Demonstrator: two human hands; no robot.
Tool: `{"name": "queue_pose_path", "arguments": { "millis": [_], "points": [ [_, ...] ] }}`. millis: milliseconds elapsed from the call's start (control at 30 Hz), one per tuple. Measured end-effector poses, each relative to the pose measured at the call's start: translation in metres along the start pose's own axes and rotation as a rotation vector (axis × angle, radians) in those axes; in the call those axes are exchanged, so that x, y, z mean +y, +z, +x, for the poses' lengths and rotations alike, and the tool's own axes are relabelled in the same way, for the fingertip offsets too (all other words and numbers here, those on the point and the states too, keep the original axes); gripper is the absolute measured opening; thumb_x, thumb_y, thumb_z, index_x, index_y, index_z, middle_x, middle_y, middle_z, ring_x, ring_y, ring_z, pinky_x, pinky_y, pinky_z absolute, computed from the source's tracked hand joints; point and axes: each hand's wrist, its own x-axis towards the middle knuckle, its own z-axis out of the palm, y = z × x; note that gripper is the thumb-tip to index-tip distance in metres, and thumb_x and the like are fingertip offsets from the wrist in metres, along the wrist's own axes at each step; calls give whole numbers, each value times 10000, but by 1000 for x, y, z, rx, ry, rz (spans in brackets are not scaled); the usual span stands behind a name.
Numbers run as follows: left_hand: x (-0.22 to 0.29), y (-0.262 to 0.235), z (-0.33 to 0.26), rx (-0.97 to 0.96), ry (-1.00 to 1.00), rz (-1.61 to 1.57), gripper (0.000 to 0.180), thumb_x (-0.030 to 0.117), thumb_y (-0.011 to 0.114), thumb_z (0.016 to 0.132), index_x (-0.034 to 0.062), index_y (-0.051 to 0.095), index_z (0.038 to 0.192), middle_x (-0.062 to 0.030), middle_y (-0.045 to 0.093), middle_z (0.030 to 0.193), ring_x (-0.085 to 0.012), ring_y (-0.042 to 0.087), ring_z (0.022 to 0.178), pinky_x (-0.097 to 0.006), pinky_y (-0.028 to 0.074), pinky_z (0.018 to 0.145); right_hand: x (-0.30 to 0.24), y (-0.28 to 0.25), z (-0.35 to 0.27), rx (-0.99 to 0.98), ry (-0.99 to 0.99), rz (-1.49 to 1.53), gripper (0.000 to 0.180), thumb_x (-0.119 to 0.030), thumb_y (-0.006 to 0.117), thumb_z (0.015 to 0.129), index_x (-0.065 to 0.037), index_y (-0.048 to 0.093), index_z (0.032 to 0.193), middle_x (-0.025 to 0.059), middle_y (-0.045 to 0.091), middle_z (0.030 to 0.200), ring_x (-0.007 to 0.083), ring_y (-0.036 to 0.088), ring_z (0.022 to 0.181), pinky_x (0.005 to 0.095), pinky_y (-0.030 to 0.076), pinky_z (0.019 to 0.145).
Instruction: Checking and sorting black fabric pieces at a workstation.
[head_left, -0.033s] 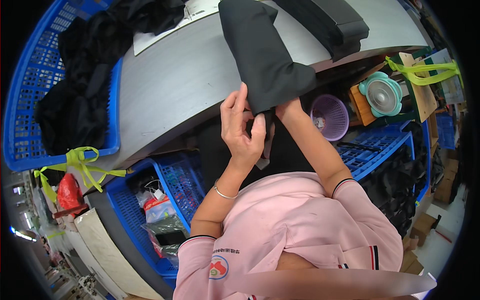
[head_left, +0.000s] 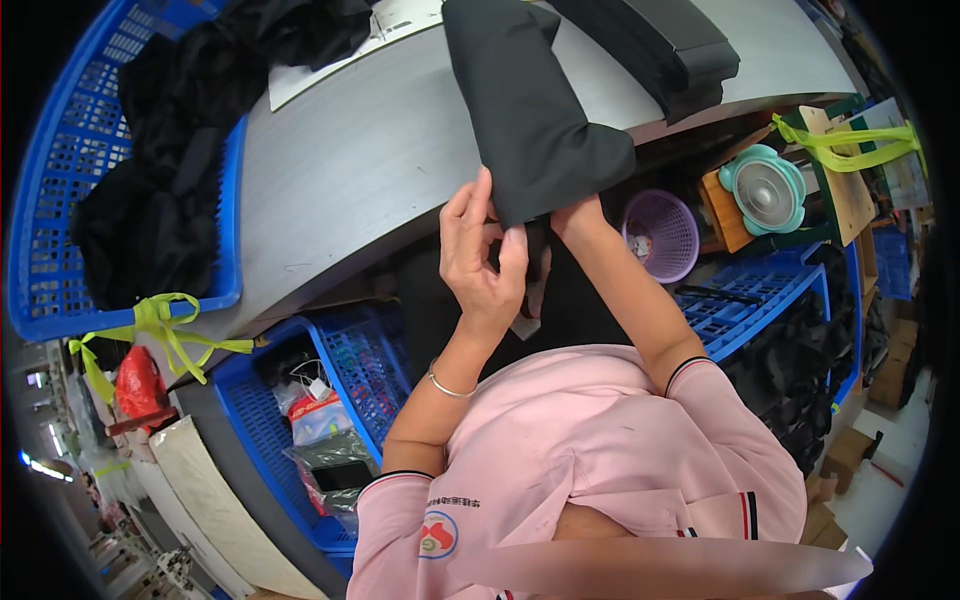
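Observation:
A folded black fabric piece (head_left: 535,120) hangs over the near edge of the grey table, its lower end in front of my body. My left hand (head_left: 482,260) is at its lower left corner, the thumb and fingertips closing on the cloth edge. Under the lower right of the cloth reaches my right hand (head_left: 577,216); the fabric hides its fingers. Just below the cloth, between the hands, a small dark strip with a pale end (head_left: 526,326) shows, too little to name.
The grey table (head_left: 340,190) bears a stack of black fabric (head_left: 650,60) at far right. Left stands a blue basket (head_left: 228,230) of black cloth. A blue crate (head_left: 262,440), a purple bin (head_left: 690,240) and a small teal fan (head_left: 765,190) sit lower down.
The black fabric has shifted very slightly to the right. My hands hold nearly the same pose.

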Motion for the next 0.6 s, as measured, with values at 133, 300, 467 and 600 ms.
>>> {"name": "queue_pose_path", "arguments": {
  "millis": [133,300,467,600],
  "points": [
    [-8,-10,2,121,-132,138,419,-32,528,930,0,599,1342,-94,626,1106,-89,581,746,-236,531,635,23,-31,23,-106,-110,212,406,-255,537,1024,-43,502,1368,63,540,1375,225,523,1251,373,420,1077],
    [-35,-32,-4,315,-465,-62,293,61,454,1013,-44,657,1196,-26,658,794,-71,571,655,-232,502,590,2,-40,22,-598,-552,-1031,338,-117,578,946,-16,577,1269,153,589,1293,324,559,1194,415,434,1040],
    [-55,-5,-23,189,-725,-456,243,92,449,1018,-23,657,1065,-49,679,879,-99,624,716,-241,533,607,38,-21,11,-334,-865,-1775,354,-71,622,803,34,629,1140,230,597,1187,401,540,1191,508,420,1023],
    [-50,4,-23,117,-809,-573,216,106,466,1016,1,655,1029,-18,683,912,-70,615,784,-240,500,676,27,11,-6,-240,-1095,-1886,385,-109,642,738,30,656,1096,234,572,1214,415,509,1197,536,429,990]
  ]
}}
